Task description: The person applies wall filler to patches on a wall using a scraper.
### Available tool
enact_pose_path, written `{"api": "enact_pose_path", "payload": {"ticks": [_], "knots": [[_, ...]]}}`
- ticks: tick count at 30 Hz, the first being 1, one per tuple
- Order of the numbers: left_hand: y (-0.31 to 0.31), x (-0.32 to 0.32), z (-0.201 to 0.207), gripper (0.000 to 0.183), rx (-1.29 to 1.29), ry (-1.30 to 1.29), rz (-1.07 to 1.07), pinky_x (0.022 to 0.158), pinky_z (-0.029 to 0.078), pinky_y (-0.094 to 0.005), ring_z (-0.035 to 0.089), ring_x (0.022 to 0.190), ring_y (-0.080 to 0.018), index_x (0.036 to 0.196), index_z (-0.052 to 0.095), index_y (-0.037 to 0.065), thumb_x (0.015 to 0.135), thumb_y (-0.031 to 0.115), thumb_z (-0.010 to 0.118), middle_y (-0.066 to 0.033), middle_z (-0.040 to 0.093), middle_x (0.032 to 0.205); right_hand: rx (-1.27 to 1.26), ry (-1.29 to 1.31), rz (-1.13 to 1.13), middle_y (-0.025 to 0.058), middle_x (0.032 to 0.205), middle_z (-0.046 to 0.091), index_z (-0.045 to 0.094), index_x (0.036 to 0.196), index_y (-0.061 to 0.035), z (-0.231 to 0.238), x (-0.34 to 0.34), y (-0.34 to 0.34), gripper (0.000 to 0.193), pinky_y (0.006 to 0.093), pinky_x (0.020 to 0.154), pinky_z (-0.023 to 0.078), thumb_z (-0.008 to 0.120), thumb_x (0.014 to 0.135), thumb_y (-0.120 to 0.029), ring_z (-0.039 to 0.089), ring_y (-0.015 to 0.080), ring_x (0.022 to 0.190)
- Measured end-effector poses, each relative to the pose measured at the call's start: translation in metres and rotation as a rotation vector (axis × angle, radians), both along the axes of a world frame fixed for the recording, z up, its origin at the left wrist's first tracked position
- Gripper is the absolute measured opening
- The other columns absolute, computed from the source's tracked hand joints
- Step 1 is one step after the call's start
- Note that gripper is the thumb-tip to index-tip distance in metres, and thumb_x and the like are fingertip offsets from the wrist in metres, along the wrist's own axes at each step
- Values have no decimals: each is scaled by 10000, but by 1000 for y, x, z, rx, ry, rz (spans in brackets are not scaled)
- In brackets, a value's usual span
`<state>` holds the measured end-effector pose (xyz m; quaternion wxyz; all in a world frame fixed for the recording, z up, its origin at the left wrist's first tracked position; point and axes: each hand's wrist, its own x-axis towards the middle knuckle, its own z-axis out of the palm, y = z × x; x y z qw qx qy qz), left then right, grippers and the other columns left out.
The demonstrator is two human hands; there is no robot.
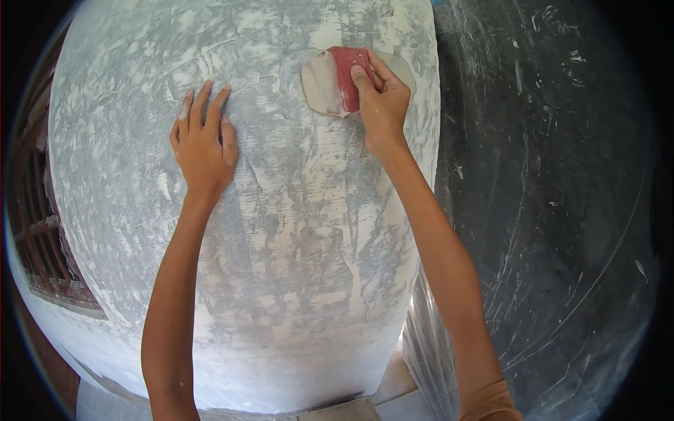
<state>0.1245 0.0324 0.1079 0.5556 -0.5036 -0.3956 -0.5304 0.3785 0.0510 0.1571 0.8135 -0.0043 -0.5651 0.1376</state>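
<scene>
R: dark surface [547, 189] w/ white splashes & streaks. Lower R: crinkled translucent sheeting [425, 344]. Far L: brown barred frame [43, 235]. Btm ctr: floor tiles [340, 411].

The right hand [385, 105] pinches a red and pale scraper [345, 81] against a patchy grey-white wall [288, 231]. Left of the scraper, the left hand [203, 151] lies spread on the wall. Well left of the scraper is a brown slatted window [42, 226]; right of the scraper, a dark, white-specked surface [554, 182] rises beside the wall.
</scene>
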Motion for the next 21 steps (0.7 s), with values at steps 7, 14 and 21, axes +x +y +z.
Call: {"api": "enact_pose_path", "payload": {"ticks": [7,14,21], "knots": [[3,3,-1,461,12,-26,37,1147,192,-468,321,1429,-295,1393,517,215,945,222,411,-40,423,1510,-47,201,-142,132,1173,682,545,1336,46,2,57,1,419,238,879,497,620,929,-19,644,115,983],[0,-4,0,458,4,10,18,1146,194,-471,320,1430,-298,1390,519,213,946,219,408,-47,428,1504,-55,-18,-20,138,1162,684,574,1313,40,-4,3,-6,406,243,897,482,633,916,-20,639,122,996],[4,1,-2,452,11,-17,37,1142,200,-467,321,1429,-288,1386,524,223,950,226,407,-31,423,1510,-27,230,-60,142,1181,674,541,1338,46,-1,59,2,425,226,856,512,621,922,9,650,112,976]]}}
